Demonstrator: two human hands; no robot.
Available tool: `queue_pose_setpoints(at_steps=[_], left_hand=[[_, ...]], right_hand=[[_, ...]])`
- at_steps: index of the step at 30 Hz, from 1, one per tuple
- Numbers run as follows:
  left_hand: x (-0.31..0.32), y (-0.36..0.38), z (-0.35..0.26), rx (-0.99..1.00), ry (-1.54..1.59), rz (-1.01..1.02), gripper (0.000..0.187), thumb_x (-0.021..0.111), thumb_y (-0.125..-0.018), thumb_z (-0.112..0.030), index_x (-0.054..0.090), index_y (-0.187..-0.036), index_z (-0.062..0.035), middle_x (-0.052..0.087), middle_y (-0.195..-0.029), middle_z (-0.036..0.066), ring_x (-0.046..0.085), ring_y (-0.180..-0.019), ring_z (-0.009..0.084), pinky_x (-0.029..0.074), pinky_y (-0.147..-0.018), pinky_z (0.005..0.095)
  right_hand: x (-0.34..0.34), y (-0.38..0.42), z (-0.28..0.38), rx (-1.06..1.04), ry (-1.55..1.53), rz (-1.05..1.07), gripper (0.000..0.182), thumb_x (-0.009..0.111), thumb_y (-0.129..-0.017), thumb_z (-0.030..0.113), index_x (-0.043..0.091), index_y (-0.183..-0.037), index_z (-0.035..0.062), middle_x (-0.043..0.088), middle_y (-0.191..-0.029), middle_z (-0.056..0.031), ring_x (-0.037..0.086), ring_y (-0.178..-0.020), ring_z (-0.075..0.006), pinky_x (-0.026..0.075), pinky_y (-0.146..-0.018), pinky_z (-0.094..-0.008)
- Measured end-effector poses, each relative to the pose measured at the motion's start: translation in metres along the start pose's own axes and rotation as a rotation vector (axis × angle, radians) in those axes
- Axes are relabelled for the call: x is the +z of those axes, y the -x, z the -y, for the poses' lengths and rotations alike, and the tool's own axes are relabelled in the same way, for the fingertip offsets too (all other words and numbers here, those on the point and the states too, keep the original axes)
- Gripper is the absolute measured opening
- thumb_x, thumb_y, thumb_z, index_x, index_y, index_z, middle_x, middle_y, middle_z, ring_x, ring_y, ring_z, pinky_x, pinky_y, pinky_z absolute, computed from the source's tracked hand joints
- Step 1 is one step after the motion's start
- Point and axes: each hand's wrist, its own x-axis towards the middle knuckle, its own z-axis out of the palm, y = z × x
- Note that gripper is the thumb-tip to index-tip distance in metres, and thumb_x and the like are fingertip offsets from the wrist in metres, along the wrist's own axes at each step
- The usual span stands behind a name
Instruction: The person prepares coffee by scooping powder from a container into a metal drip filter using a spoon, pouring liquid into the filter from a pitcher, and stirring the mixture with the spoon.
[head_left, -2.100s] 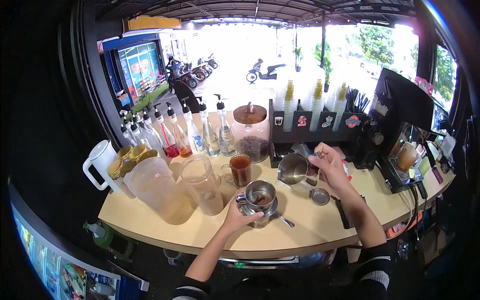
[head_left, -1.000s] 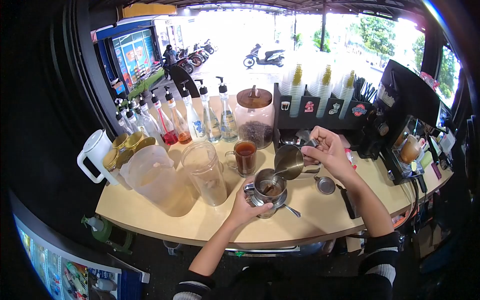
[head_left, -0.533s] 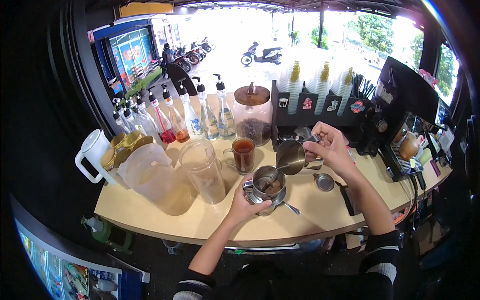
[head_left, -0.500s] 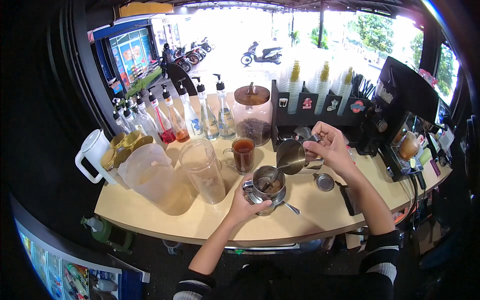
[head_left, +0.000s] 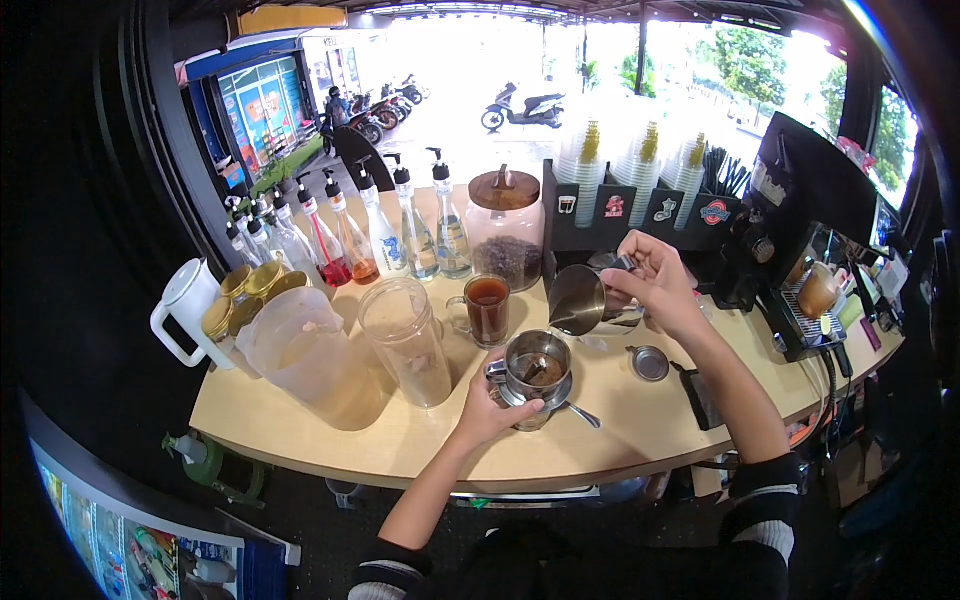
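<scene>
On the wood counter [head_left: 620, 440], left hand [head_left: 492, 412] grips drip filter [head_left: 535, 366], right hand [head_left: 652, 285] clamped on tilted steel pitcher [head_left: 578, 298] w/ spout above it.

The light comes from in front of me, from the open street, and it is very strong there: the road and the sky are burned to white. The stacked plastic cups [head_left: 630, 165] almost disappear in this glare. On the counter [head_left: 640, 430] the light is softer and even, and my arms make only weak shadows. The steel pitcher [head_left: 577, 300] shows bright reflections. The picture is round like a fisheye, so the counter edge bends, and the corners are black. The middle is sharp enough; the borders are smeared.
</scene>
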Motion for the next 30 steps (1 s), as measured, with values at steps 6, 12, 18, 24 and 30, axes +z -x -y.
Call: queue_pose_setpoints(at_steps=[6, 12, 18, 24, 30], left_hand=[[0.001, 0.000, -0.002, -0.009, 0.034, -0.002, 0.081, 0.084, -0.066, -0.010, 0.039, -0.132, -0.0025, 0.053, -0.124, 0.011, 0.052, -0.116, 0.0187, 0.040, -0.103, 0.0349], [0.000, 0.001, 0.004, 0.000, 0.013, -0.005, 0.082, 0.084, -0.065, -0.010, 0.038, -0.133, -0.0026, 0.053, -0.125, 0.011, 0.052, -0.116, 0.0190, 0.040, -0.102, 0.0354], [-0.001, 0.000, 0.002, -0.019, 0.005, 0.000, 0.083, 0.084, -0.066, -0.011, 0.038, -0.133, -0.0028, 0.053, -0.125, 0.011, 0.052, -0.118, 0.0195, 0.040, -0.103, 0.0355], [-0.001, 0.000, 0.002, -0.007, -0.013, 0.005, 0.083, 0.084, -0.066, -0.011, 0.038, -0.134, -0.0034, 0.053, -0.126, 0.012, 0.051, -0.118, 0.0196, 0.039, -0.103, 0.0358], [0.000, 0.000, 0.004, 0.001, 0.011, -0.001, 0.083, 0.084, -0.065, -0.010, 0.038, -0.134, -0.0028, 0.052, -0.127, 0.011, 0.051, -0.119, 0.0196, 0.039, -0.104, 0.0361]], right_hand=[[0.007, -0.002, 0.014, 0.010, -0.059, -0.014, 0.023, 0.066, -0.082, -0.004, 0.045, -0.082, 0.0050, 0.050, -0.076, 0.0021, 0.050, -0.064, -0.0007, 0.042, -0.056, -0.0168], [0.004, -0.002, 0.021, -0.005, -0.040, -0.031, 0.023, 0.065, -0.082, -0.004, 0.044, -0.081, 0.0055, 0.043, -0.075, 0.0034, 0.047, -0.063, -0.0013, 0.040, -0.054, -0.0187], [0.003, 0.000, 0.024, -0.014, -0.081, -0.038, 0.024, 0.064, -0.082, -0.005, 0.043, -0.081, 0.0062, 0.042, -0.075, 0.0039, 0.046, -0.063, -0.0015, 0.039, -0.054, -0.0188], [0.009, 0.003, 0.034, -0.014, -0.077, -0.050, 0.023, 0.065, -0.082, -0.005, 0.044, -0.081, 0.0059, 0.042, -0.075, 0.0040, 0.046, -0.062, -0.0008, 0.039, -0.054, -0.0182], [0.010, 0.004, 0.036, -0.028, -0.104, -0.036, 0.024, 0.064, -0.082, -0.005, 0.043, -0.081, 0.0057, 0.042, -0.076, 0.0030, 0.046, -0.061, -0.0011, 0.039, -0.054, -0.0181]])
